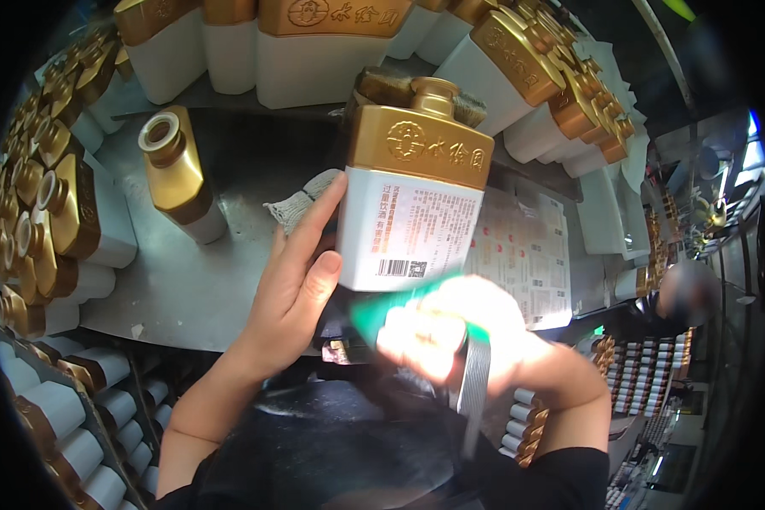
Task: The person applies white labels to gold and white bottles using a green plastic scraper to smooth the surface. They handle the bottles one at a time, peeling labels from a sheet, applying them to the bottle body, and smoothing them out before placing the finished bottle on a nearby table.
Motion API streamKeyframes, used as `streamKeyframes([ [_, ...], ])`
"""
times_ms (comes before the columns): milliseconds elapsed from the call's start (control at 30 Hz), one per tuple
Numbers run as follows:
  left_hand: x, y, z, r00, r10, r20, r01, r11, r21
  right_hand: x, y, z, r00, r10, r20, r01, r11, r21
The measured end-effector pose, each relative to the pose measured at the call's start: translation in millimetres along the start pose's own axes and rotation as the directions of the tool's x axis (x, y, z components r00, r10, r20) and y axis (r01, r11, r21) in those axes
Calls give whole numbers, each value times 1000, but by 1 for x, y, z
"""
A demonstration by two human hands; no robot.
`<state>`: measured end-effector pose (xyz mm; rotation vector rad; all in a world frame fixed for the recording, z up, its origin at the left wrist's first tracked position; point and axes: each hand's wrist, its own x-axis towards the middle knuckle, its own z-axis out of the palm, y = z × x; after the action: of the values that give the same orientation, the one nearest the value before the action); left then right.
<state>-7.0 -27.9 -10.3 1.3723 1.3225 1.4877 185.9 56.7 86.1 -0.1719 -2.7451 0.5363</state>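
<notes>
A flat-sided white bottle with a gold shoulder and neck lies tilted back, its printed label facing me. Bristly brush pads show behind its neck. My left hand grips the bottle's left edge, thumb low and index finger higher; the other fingers are partly hidden. Grey knit cloth shows by those fingers. Just below the bottle's base, my right hand is closed on a green scraper-like blade. Strong glare washes out that hand. A grey strap hangs beside its wrist.
One gold-and-white bottle stands alone on the metal table. Similar bottles crowd the left, back and right edges. A printed label sheet lies right of the bottle. Another person is at the far right.
</notes>
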Motion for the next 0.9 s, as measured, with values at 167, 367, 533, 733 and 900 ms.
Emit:
streamKeyframes([
  [167, 2, 3, 7, 1000, -7, -1, 7, 999, 44, 9, 33, -26, 938, -156, -309, 28, 925, -380],
  [367, 2, -3, 14, 998, -49, -30, 48, 998, -36, -29, 8, -20, 999, 7, -36, -11, 994, -113],
  [533, 0, -1, 13, 998, -59, -31, 58, 997, -43, -19, 48, -26, 935, -117, -334, -36, 908, -418],
  [733, -1, -5, 16, 996, -85, -37, 79, 986, -144, -29, 43, -23, 971, 0, -240, -52, 976, -212],
  [900, 0, -4, 15, 997, -57, -49, 50, 991, -124, -5, 68, -31, 880, -227, -417, -18, 863, -506],
])
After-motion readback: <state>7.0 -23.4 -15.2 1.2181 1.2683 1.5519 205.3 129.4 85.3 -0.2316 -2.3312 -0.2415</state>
